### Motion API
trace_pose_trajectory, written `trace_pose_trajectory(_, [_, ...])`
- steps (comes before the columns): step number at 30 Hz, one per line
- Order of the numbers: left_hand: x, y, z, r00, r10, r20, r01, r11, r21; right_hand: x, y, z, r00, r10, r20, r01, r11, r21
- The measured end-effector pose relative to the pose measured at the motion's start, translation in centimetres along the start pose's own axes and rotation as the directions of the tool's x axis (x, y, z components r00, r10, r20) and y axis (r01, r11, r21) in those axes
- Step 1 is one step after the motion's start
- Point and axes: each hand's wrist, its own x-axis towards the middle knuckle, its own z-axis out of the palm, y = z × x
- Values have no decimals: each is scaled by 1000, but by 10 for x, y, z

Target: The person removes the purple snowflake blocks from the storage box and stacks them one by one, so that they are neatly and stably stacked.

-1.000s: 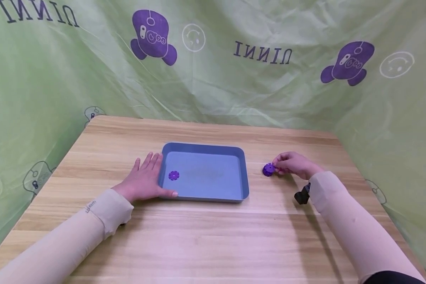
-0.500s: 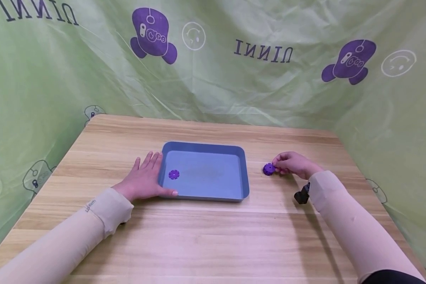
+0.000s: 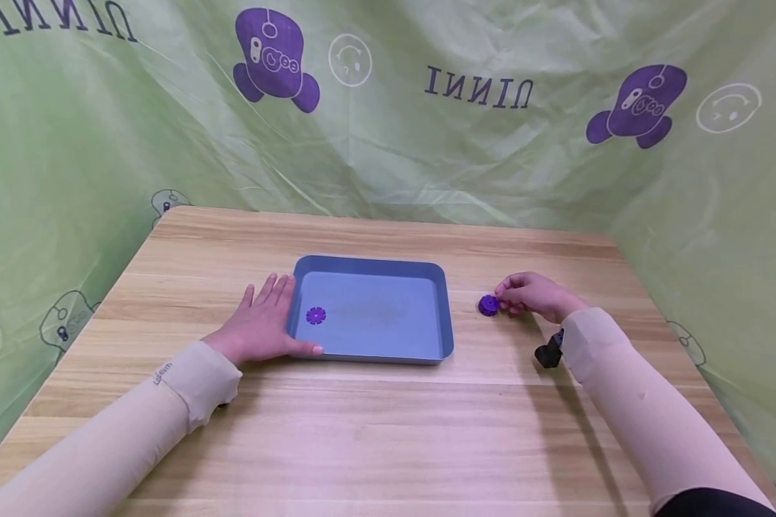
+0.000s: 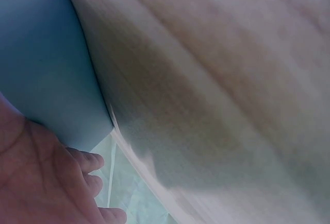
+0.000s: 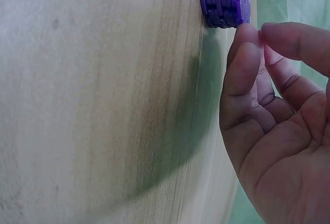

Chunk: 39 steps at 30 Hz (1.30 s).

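In the head view, my left hand [image 3: 265, 323] lies with spread fingers along the left side of a shallow blue-grey tray [image 3: 448, 316], thumb over its front rim. The left wrist view shows the palm [image 4: 41, 177] against the tray's outer wall [image 4: 56, 69]. One flat purple interlocking disc [image 3: 315, 316], notched like a snowflake, lies inside the tray at left. Right of the tray, a short stack of such discs [image 3: 488, 306] stands on the table. My right hand [image 3: 537, 296] pinches at the edge of the top disc, curled fingertips [image 5: 248, 31] right at it.
The wooden table [image 3: 388, 431] carries the tray and the stack. A green printed curtain [image 3: 388, 158] hangs behind and on both sides. A black wrist device [image 3: 548, 352] hangs below the right sleeve.
The top disc, slightly raised over the stack a second ago, now sits flush with it. The right hand stays at the stack; the left hand and tray keep still. The view tilts slightly.
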Motion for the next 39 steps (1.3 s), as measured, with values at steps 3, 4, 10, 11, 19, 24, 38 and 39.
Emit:
trace_pose_trajectory(3, [0,0,0,1000,0,-1,0,1000,-2,0,-1,0,1000,0,-1,0,1000,-5])
trace_pose_trajectory(4, [0,0,0,1000,0,-1,0,1000,-2,0,-1,0,1000,-3,-1,3,1000,-5])
trace_pose_trajectory(10, [1,0,0,1000,-1,-3,1,1000,0,1,0,0,1000,-15,-1,15,1000,6])
trace_pose_trajectory(11, [1,0,0,1000,-2,-3,2,1000,1,1,-1,0,1000,-14,-2,14,1000,9])
trace_pose_trajectory(19, [1,-1,0,1000,0,-4,0,1000,2,-1,-1,-2,1000,-10,-15,11,1000,4])
trace_pose_trajectory(24, [1,-1,0,1000,-5,6,5,1000,0,0,-2,-4,1000,-21,-17,21,1000,-10])
trace_pose_trajectory(38, [1,-1,-1,1000,-11,11,11,1000,8,5,-40,3,992,-123,-35,125,990,62])
trace_pose_trajectory(39, [1,-1,-1,1000,-11,12,11,1000,7,7,-44,5,991,-130,-35,133,989,72])
